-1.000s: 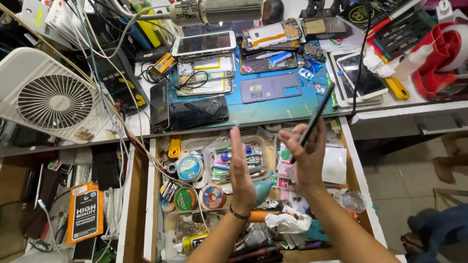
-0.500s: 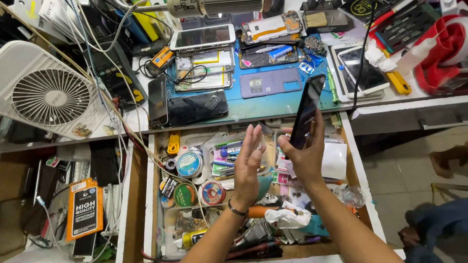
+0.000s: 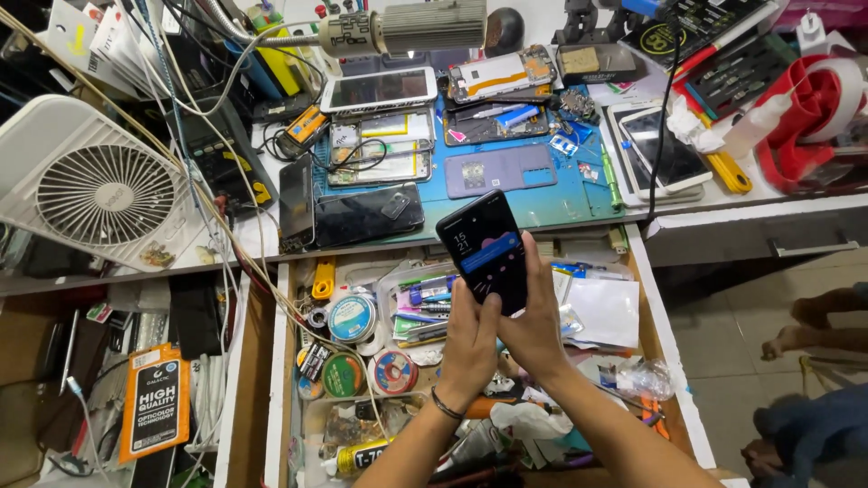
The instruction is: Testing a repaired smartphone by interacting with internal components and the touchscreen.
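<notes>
We hold a dark smartphone [image 3: 483, 250] up over the front edge of the bench, its lit screen facing us. Our left hand [image 3: 470, 348] wraps the lower part of it from the left, and our right hand [image 3: 535, 321] grips it from the right, a finger lying along its edge; both hands are closed on the phone.

Directly beneath our hands the open wooden drawer [image 3: 653, 318] is crammed. Toward its left side we see a round blue-lidded tin [image 3: 352, 317], a green reel [image 3: 343, 374] and a red-and-white reel [image 3: 395, 370], with a yellow utility knife [image 3: 324, 278] near the drawer's back corner. A clear tray of pens [image 3: 425, 305] sits behind our left hand, and a white paper sheet [image 3: 603, 312] lies to the right.

Farther out, on the bench, a blue work mat [image 3: 561, 194] carries opened phones and a purple back cover [image 3: 500, 169]. A white fan [image 3: 95, 192] stands at the far left.
</notes>
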